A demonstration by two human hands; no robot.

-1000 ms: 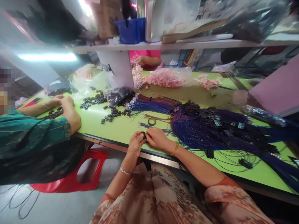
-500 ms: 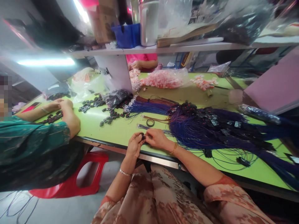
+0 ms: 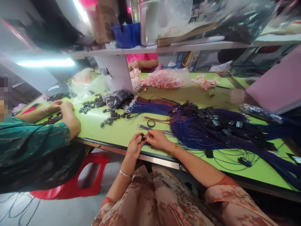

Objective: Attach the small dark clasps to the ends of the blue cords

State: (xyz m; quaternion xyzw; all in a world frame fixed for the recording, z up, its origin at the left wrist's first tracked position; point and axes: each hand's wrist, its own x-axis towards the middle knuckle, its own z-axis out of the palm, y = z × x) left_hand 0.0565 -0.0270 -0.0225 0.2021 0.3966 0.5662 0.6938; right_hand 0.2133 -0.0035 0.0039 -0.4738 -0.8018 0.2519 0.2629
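Observation:
Close to the table's front edge, my left hand pinches a small black connector housing. Touching its right side is my right hand, with closed fingertips on what looks like a thin wire end, mostly hidden by the fingers. Just beyond my hands lie a few dark wires with metal tips, some brown wires and a black ring. A large heap of blue and purple wires with black housings spreads to the right. Loose black housings are scattered to the left.
A co-worker's arms rest on the green table at left, beside a red stool. Pink-white parts in a bag lie behind, near another person's hand. Overhead, a shelf carries a blue bin and a mug.
Both my hands have barely moved, shifting slightly left and up with the view. The grip on the black connector housing stays about the same.

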